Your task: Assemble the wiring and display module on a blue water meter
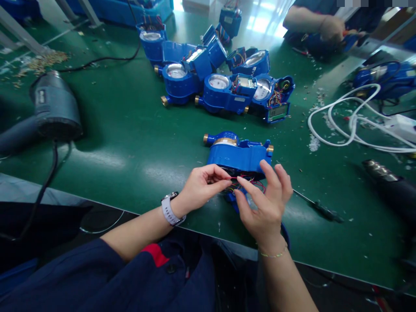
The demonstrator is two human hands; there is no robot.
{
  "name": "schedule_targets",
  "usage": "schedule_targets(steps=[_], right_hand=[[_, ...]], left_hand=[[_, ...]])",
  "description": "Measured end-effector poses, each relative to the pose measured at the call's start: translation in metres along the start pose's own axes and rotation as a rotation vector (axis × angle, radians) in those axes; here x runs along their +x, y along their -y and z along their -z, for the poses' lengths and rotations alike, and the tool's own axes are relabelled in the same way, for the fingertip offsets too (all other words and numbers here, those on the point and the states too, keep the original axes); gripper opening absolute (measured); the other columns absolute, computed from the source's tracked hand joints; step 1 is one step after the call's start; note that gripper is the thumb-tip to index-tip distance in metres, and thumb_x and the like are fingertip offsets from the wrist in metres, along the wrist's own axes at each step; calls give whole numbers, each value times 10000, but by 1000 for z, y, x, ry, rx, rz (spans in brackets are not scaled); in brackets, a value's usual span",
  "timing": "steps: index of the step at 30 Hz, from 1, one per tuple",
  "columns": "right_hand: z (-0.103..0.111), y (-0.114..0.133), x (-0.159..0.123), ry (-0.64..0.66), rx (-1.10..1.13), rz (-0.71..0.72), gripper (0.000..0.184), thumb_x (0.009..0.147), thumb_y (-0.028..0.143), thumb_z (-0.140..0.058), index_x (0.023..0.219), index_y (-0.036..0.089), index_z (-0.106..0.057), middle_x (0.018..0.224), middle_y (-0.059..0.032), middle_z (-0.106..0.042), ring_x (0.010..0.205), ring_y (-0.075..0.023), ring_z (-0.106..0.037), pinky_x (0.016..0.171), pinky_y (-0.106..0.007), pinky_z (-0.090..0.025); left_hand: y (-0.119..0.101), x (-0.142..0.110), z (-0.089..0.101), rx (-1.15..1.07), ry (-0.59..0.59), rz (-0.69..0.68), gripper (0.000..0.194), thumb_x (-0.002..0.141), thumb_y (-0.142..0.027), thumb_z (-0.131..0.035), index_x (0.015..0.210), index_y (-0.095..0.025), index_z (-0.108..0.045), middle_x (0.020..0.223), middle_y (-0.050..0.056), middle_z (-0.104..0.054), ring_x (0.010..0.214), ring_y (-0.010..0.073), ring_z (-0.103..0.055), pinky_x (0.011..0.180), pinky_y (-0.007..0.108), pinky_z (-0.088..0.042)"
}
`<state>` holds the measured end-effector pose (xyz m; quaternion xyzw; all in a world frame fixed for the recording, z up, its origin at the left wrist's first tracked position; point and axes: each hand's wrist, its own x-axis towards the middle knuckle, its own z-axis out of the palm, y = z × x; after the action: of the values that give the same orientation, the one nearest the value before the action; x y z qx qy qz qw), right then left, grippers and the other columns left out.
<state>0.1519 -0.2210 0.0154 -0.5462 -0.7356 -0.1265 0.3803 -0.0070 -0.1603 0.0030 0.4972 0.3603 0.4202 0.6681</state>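
Labels on the grey heat gun (58, 110) and a rear blue meter (224, 103): present (I cannot read them). Worktop (130, 147): green, scrap-strewn, another person (328, 30) opposite. My left hand (199, 186): pinched on a red wire (233, 178). My right hand (266, 208): spread, index fingertip near the wire. Front blue meter (237, 158): just beyond both

A workshop for assembly is shown: on a green workbench (130, 143), many blue meters (217, 93) with open wiring are placed, and heat guns (56, 106) are kept nearby.
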Motion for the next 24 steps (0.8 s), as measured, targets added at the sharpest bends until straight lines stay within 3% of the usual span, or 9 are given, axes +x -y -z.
schedule_targets(steps=[6,15,19,24], right_hand=[[-10,0,3,-45,-37,46,31,886,249,-664,894,220,-671,1430,-30,-470,1355,-277,-346,1135,-495,-204],[-14,1,1,-109,-50,49,92,910,263,-639,842,202,-642,1466,-29,-439,1342,-263,-381,1136,-460,-233],[-15,2,-1,-24,-88,65,98,947,242,-579,970,205,-667,1507,-57,-377,1379,-272,-329,1143,-484,-198],[-12,2,1,9,-4,39,68,911,187,-624,892,204,-688,1380,-93,-530,1350,-291,-367,1117,-536,-225]], left_hand=[[-2,-2,2,101,-29,-38,131,701,-232,-771,757,-128,-714,704,33,-716,630,111,-635,616,218,-514],[-1,-2,2,97,-33,-47,124,693,-229,-784,741,-130,-727,692,32,-725,611,111,-633,591,209,-504],[0,-3,1,107,-14,-123,90,721,-213,-767,745,-141,-717,727,28,-732,648,111,-642,631,210,-513],[-1,-5,1,215,-23,-194,63,755,-205,-740,767,-146,-720,756,34,-738,693,123,-647,669,226,-510]])
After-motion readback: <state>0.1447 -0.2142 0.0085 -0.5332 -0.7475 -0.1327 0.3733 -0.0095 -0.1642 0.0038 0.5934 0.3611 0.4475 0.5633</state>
